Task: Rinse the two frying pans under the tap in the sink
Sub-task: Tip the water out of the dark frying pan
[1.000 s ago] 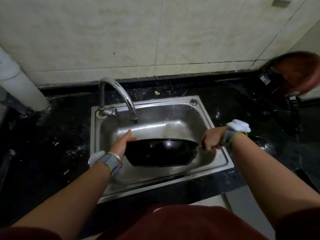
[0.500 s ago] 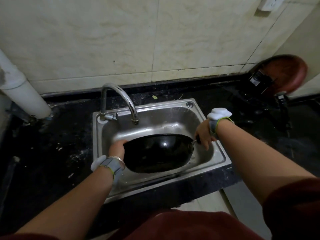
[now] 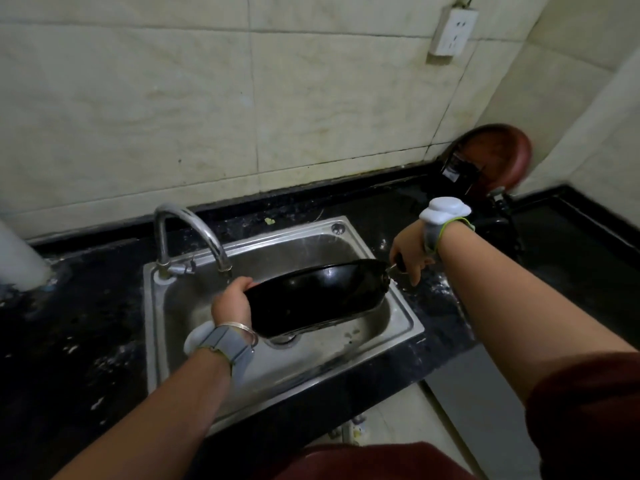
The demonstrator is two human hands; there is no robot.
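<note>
So the black frying pan (image 3: 318, 299) sits tilted over the sink (image 3: 398, 306), mid-frame, right beside the tap (image 3: 194, 230). Left hand (image 3: 232, 301) curls around its rim, right hand (image 3: 407, 256) is wrapped tight on the handle (image 3: 398, 263).

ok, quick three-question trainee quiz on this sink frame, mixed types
1. True or false: the round black frying pan lies flat on the floor of the stainless steel sink.
2. Fill in: the left hand grips the pan's ____.
3. The right hand grips: A the tap, B the pan's handle, C the wall socket.
Key: 1 false, it is held tilted; 2 rim; 3 B.
</note>
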